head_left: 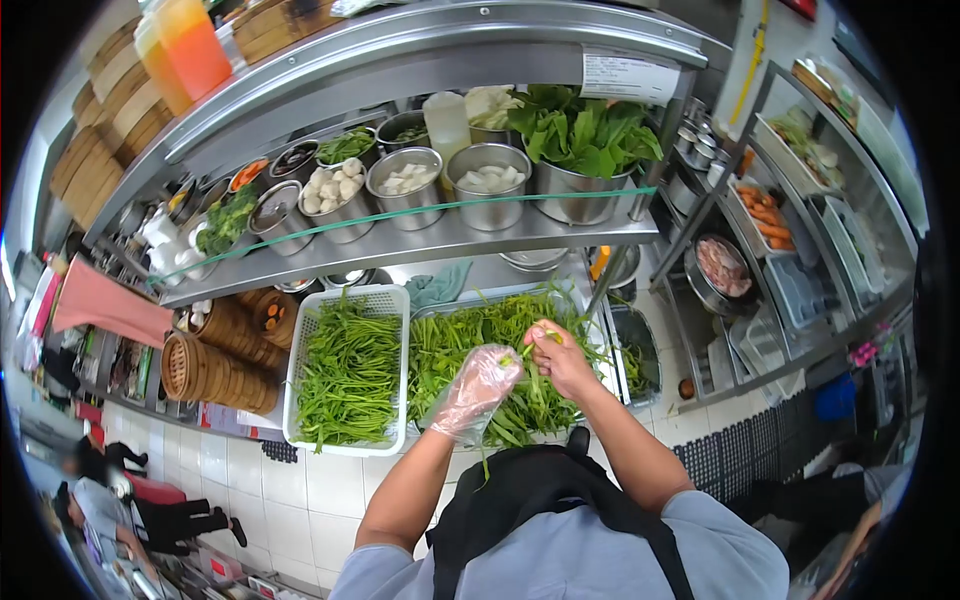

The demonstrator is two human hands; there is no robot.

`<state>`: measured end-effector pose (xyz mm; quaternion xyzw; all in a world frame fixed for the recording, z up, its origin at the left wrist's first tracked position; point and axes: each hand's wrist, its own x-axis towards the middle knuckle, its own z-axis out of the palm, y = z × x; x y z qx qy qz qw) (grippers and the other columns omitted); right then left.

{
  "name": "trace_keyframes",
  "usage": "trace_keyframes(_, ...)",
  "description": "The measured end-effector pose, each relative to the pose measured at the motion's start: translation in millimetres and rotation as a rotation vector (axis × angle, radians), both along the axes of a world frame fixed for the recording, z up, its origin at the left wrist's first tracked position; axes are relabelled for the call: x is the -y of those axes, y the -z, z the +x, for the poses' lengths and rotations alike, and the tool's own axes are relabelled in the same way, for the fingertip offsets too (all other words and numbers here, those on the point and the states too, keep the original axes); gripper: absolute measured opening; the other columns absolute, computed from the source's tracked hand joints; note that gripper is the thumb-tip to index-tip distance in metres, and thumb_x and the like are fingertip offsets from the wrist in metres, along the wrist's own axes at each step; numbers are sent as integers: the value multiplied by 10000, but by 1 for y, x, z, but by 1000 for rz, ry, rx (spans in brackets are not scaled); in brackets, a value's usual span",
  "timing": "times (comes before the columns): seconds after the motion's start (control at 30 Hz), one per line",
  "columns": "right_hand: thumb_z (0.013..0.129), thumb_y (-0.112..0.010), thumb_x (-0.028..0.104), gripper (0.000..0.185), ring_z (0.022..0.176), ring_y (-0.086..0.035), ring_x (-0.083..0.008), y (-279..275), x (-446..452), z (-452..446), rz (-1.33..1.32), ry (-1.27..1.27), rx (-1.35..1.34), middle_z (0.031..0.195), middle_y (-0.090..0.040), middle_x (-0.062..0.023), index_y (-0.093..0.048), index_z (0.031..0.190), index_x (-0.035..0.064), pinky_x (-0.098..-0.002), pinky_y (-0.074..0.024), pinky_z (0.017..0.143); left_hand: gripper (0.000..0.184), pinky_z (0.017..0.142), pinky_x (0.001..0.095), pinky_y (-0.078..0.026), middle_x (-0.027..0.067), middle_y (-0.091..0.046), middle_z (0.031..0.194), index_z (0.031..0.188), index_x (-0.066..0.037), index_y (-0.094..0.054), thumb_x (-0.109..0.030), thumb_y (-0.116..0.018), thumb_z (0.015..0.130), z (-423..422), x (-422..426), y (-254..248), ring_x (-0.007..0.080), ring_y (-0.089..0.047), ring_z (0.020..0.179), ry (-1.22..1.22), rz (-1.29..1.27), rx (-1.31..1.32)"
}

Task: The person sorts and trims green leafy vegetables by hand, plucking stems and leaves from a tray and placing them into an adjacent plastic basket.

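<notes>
My left hand (478, 385), in a see-through plastic glove, is closed around leafy green stems; one thin stalk hangs below it. Bare and beside it, my right hand (560, 360) pinches a green stem (528, 349) between thumb and fingers. Under both hands lies a wide heap of long-leaved greens (445, 335), which look like water spinach, in a tray whose edges are mostly covered. To the left stands a white plastic basket (404, 375) full of cut green stems (345, 375).
Above the counter, a steel shelf (420, 228) holds several metal pots, with leafy greens (590, 135) at its right. Bamboo steamers (215, 372) stand left of the basket. A green cloth (440, 285) lies behind the heap. A rack (745, 270) is at right; people are lower left and right.
</notes>
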<state>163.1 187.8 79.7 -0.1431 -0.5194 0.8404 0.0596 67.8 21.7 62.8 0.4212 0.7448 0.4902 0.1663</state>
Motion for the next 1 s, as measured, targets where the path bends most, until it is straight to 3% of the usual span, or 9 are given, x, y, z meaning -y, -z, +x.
trace_keyframes(0.03,1053,-543,303,232,561,-285,-31,-4,-4,2,32,0,-73,637,-325,96,-569,961,92,-217,-256,528,217,615,362,-422,49,-568,669,758,-41,-619,-200,-589,903,-2,-9,2,169,-514,606,-55,180,-39)
trace_keyframes(0.13,1053,-541,287,243,562,-305,-31,-20,-24,11,214,37,-160,628,-345,88,-565,934,76,-219,-270,533,152,670,345,-440,56,-609,714,743,-42,-644,-148,-614,848,-16,-9,-8,190,-537,664,-351,171,461)
trace_keyframes(0.27,1067,-504,299,239,608,-344,-48,-29,-59,10,506,43,-119,745,-435,57,-602,1018,86,-231,-331,559,163,621,315,-440,47,-619,698,759,-48,-665,-139,-600,878,-12,-7,-23,133,-541,646,-271,72,229)
trace_keyframes(0.47,1085,-473,373,283,609,-297,-48,1,-56,5,39,-322,-119,694,-309,77,-543,1058,100,-223,-287,565,134,618,324,-469,55,-656,716,759,-35,-674,-130,-617,834,20,-46,-18,171,-597,654,-186,-41,273)
trace_keyframes(0.6,1081,-487,361,283,590,-300,-53,5,-60,12,-111,-176,-208,663,-300,76,-528,987,97,-220,-288,555,202,528,277,-391,28,-625,716,728,-85,-623,-219,-567,868,16,-52,-15,121,-506,572,-391,262,532)
trace_keyframes(0.73,1083,-480,336,270,551,-321,-20,-3,-122,34,239,202,-135,667,-378,85,-560,992,94,-210,-286,492,204,530,277,-416,0,-589,733,822,-131,-603,-289,-594,950,-14,-9,-39,120,-511,578,-586,451,536)
trace_keyframes(0.87,1043,-535,286,251,772,-542,-121,64,-223,54,669,318,115,848,-588,-32,-606,1062,46,-287,-454,722,371,554,315,-467,35,-573,714,844,-109,-607,-457,-603,974,-41,27,-51,130,-565,615,-679,383,625)
trace_keyframes(0.93,1001,-595,295,333,909,-593,-183,121,-262,59,775,258,260,978,-647,-101,-606,1204,31,-319,-468,870,495,620,377,-511,100,-641,773,903,-37,-667,-528,-620,942,-42,24,-43,209,-637,692,-722,-116,521)
trace_keyframes(1.0,930,-677,369,580,1065,-596,-235,132,-258,76,839,113,394,1136,-635,-143,-515,1398,67,-392,-456,966,651,848,477,-523,270,-717,1040,1085,56,-695,-560,-676,876,-62,20,38,419,-687,985,-678,-487,-6)
